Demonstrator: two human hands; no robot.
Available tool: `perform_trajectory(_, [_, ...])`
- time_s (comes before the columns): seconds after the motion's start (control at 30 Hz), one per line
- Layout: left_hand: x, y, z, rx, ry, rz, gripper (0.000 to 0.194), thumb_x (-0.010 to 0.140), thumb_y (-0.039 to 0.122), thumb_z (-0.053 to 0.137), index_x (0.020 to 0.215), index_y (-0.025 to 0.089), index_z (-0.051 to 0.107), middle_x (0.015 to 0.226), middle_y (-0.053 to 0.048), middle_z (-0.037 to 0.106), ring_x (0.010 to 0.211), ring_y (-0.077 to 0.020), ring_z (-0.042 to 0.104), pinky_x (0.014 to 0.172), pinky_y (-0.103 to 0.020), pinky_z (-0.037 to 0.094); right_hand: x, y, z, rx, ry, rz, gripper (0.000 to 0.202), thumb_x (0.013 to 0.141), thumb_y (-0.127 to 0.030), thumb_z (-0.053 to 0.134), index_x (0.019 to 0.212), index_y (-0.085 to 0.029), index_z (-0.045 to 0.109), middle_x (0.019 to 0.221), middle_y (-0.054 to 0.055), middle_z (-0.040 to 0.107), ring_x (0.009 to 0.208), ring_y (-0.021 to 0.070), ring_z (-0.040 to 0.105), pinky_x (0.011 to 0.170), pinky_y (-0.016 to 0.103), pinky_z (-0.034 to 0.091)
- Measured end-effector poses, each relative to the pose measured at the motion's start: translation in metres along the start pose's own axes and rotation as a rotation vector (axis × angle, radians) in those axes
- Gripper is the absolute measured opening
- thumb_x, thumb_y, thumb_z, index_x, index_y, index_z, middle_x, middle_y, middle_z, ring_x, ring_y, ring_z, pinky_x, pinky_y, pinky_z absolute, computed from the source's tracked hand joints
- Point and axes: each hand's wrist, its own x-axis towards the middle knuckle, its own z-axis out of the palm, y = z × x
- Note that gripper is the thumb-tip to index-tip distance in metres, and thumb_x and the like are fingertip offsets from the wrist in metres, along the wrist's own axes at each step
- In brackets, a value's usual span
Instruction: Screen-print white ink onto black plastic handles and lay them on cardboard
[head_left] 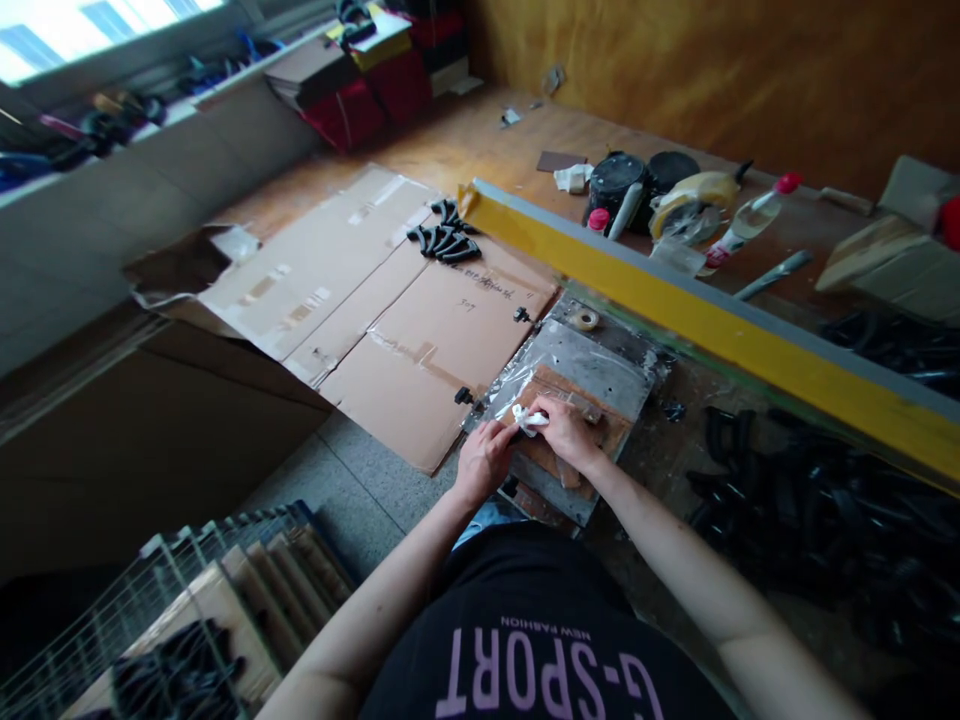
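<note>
My right hand (566, 430) pinches a crumpled white cloth (529, 418) over a metal plate (626, 365) at the front of the bench. Close against the cloth is my left hand (486, 458), its fingers curled together. What those fingers hold, if anything, is hidden. Beneath both hands lies a brown cardboard piece (551, 385) on the plate, with clear film beside it. A small tape roll (585, 318) rests on the plate's far part.
Flattened cardboard (420, 360) extends left, bearing curved black parts (444, 240). A yellow-faced beam (675, 320) crosses at right, with a bottle (750, 225) and large tape roll (694, 200) behind. Many black parts (795, 520) lie right. A wire basket (187, 570) stands lower left.
</note>
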Motion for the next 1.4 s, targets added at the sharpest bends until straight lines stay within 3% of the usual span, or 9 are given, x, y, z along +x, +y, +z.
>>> perform_trajectory(0.17, [0.000,0.000,0.000,0.006,-0.001,-0.006,0.029,0.093,0.025,0.051,0.118,0.018,0.065,0.095,-0.009,0.065,0.086,-0.0198,0.057,0.081,-0.033,0.049,0.022,0.003,0.004,-0.023,0.021,-0.013,0.011,0.075,-0.014,0.070,0.078,-0.020,0.061,0.085,0.002,0.067,0.080,0.0168,0.060,0.073,0.026,0.041])
perform_trajectory(0.4, [0.000,0.001,0.000,0.028,0.013,-0.004,0.029,0.092,0.026,0.053,0.116,0.017,0.066,0.090,-0.008,0.064,0.083,-0.0204,0.056,0.076,-0.032,0.049,0.017,0.009,0.000,-0.080,-0.083,-0.014,0.014,0.079,-0.020,0.070,0.075,-0.020,0.057,0.082,0.002,0.067,0.079,0.0173,0.062,0.072,0.027,0.041])
perform_trajectory(0.6, [0.001,0.003,-0.003,0.043,-0.006,-0.008,0.029,0.092,0.024,0.053,0.118,0.018,0.065,0.092,-0.008,0.065,0.084,-0.0197,0.057,0.077,-0.031,0.049,0.036,0.001,0.010,-0.114,-0.001,-0.018,0.007,0.082,-0.017,0.065,0.079,-0.019,0.059,0.086,0.004,0.067,0.082,0.0171,0.061,0.075,0.026,0.042])
perform_trajectory(0.87, [0.002,0.006,-0.006,0.068,-0.025,-0.028,0.027,0.091,0.024,0.055,0.116,0.020,0.066,0.092,-0.007,0.065,0.084,-0.0196,0.057,0.077,-0.030,0.048,0.025,0.004,0.009,-0.119,-0.020,-0.061,0.013,0.078,-0.016,0.070,0.078,-0.019,0.057,0.086,0.004,0.067,0.082,0.0182,0.061,0.074,0.027,0.042])
perform_trajectory(1.0, [0.001,0.003,-0.002,0.073,-0.025,-0.031,0.030,0.090,0.025,0.056,0.118,0.020,0.065,0.093,-0.007,0.065,0.086,-0.0200,0.058,0.079,-0.031,0.048,0.044,0.002,0.012,-0.038,0.042,0.017,0.012,0.077,-0.018,0.068,0.075,-0.019,0.056,0.084,0.004,0.066,0.081,0.0182,0.061,0.075,0.028,0.043])
perform_trajectory(1.1, [0.001,0.002,0.000,0.067,-0.021,-0.036,0.030,0.090,0.025,0.057,0.119,0.020,0.065,0.095,-0.007,0.065,0.088,-0.0202,0.058,0.081,-0.031,0.048,0.048,0.010,0.004,0.168,0.094,0.127,0.016,0.073,-0.027,0.070,0.078,-0.019,0.056,0.076,0.000,0.064,0.070,0.0161,0.059,0.069,0.027,0.044])
perform_trajectory(1.23, [0.002,0.003,-0.001,0.061,-0.028,-0.038,0.029,0.091,0.026,0.055,0.118,0.021,0.065,0.094,-0.007,0.065,0.087,-0.0200,0.058,0.080,-0.031,0.048,0.030,0.024,-0.008,0.404,-0.083,0.149,0.026,0.067,-0.034,0.072,0.082,-0.018,0.058,0.071,-0.004,0.061,0.061,0.0136,0.056,0.059,0.024,0.041])
perform_trajectory(1.3, [0.002,0.004,-0.003,0.062,-0.036,-0.040,0.027,0.092,0.025,0.054,0.116,0.021,0.066,0.093,-0.007,0.064,0.086,-0.0197,0.058,0.078,-0.031,0.048,0.023,0.024,-0.008,0.300,-0.169,0.125,0.023,0.064,-0.031,0.074,0.074,-0.018,0.059,0.067,-0.005,0.059,0.062,0.0129,0.054,0.058,0.022,0.038])
perform_trajectory(1.4, [0.002,0.005,-0.004,0.068,-0.039,-0.033,0.025,0.092,0.024,0.053,0.112,0.021,0.067,0.091,-0.007,0.064,0.084,-0.0197,0.057,0.077,-0.031,0.048,0.026,0.016,-0.003,0.059,-0.171,0.087,0.019,0.063,-0.024,0.076,0.065,-0.017,0.058,0.068,-0.004,0.059,0.067,0.0129,0.054,0.061,0.022,0.035])
